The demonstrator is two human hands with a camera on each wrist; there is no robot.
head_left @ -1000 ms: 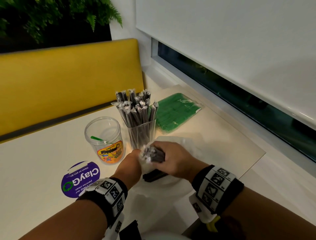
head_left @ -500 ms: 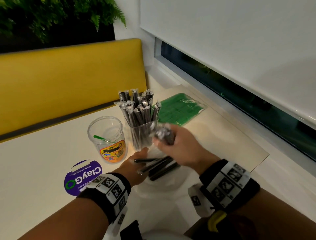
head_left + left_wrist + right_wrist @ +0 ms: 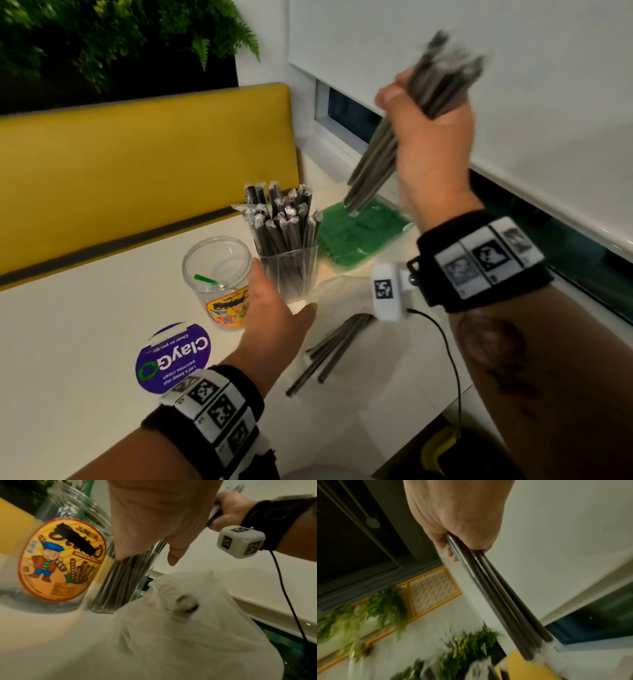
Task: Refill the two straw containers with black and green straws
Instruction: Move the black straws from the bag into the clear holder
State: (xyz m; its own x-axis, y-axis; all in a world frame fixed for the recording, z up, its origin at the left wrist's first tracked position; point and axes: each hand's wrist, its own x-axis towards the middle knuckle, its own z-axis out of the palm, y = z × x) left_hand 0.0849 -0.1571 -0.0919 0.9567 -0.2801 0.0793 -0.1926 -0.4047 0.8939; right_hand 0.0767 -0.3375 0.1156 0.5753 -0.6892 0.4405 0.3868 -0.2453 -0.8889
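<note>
My right hand (image 3: 431, 137) is raised high above the table's far right and grips a bundle of wrapped black straws (image 3: 376, 164), tilted with the lower ends over the green pack. The wrist view shows the black straw bundle (image 3: 501, 601) sticking out of my fist (image 3: 458, 513). A clear cup (image 3: 287, 274) packed with black straws stands mid-table. Left of it is a labelled clear jar (image 3: 219, 274) holding one green straw (image 3: 205, 278). My left hand (image 3: 274, 308) hovers open between jar and cup, holding nothing. A pack of green straws (image 3: 356, 233) lies behind the cup.
Several loose black straws (image 3: 329, 353) lie on a crumpled clear plastic bag (image 3: 188, 628) near the table's front right edge. A purple round sticker (image 3: 173, 356) is on the tabletop. A yellow bench back (image 3: 137, 164) runs behind; window and blind (image 3: 513, 68) at right.
My right hand has lifted the straw bundle from the bag up high to the right. My left hand has left the bag and moved toward the cup. Several straws stayed on the bag.
</note>
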